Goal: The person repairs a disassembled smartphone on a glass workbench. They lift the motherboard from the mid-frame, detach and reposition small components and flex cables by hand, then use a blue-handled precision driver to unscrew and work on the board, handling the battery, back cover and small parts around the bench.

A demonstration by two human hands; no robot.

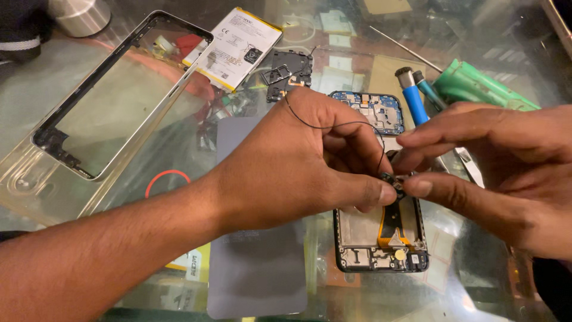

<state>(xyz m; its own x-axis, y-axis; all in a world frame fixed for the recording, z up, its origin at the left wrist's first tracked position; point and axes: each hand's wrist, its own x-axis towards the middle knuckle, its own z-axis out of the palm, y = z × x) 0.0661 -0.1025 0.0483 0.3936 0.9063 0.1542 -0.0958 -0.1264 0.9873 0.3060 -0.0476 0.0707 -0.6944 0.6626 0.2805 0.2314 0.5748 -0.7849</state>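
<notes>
Glass tabletop (pixel 89 107), reflective and cluttered, under all items. Clear phone case (pixel 24 179) at far left, with a detached silver-edged phone frame (pixel 119 89) resting diagonally on it. Grey rectangular back panel (pixel 256 274) flat at centre, partly covered by the left forearm. Opened phone chassis (pixel 381 238) lying upright just right of that panel, lower end toward the camera, yellow-orange flex part visible inside. White battery (pixel 235 48) with yellow edge at upper centre, beside a black plastic cover piece (pixel 289 74). Blue circuit board (pixel 372 110) above the chassis, partly hidden by the fingers. Green plastic item (pixel 482 86) at upper right, with a blue-handled screwdriver (pixel 411 95) and a second, thinner one just beside it. Red ring (pixel 167 179) seen near the left wrist.

Left hand (pixel 298 167) pinched narrow, thumb and forefinger closed on a small dark component (pixel 394 182). Right hand (pixel 494 161) likewise narrow, thumb and forefinger tips meeting the same component from the other side. Component held just above the upper end of the chassis. Thin black wire (pixel 333 125) running from the component in a loop over the back of the left hand.
</notes>
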